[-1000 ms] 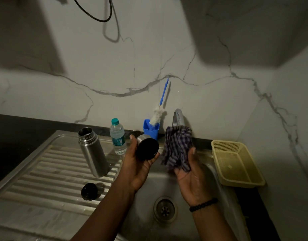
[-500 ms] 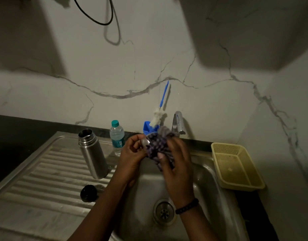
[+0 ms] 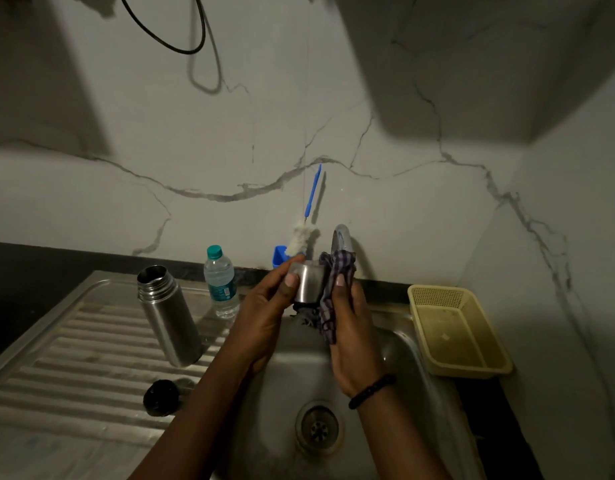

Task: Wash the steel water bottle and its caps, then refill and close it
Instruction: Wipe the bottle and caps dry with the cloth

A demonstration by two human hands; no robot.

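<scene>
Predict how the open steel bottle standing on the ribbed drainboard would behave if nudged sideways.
The steel bottle is tall and narrow, so it probably tips easily. Being round, it would likely roll once down. Its smooth metal may feel slippery if wet.

over basin: my left hand holds steel cap, my right hand holds cloth against its right side
drainboard, left of basin: steel bottle upright, small cap in front of it
behind bottle, to its right: plastic bottle
behind hands: brush, tap
right of basin: basket
</scene>
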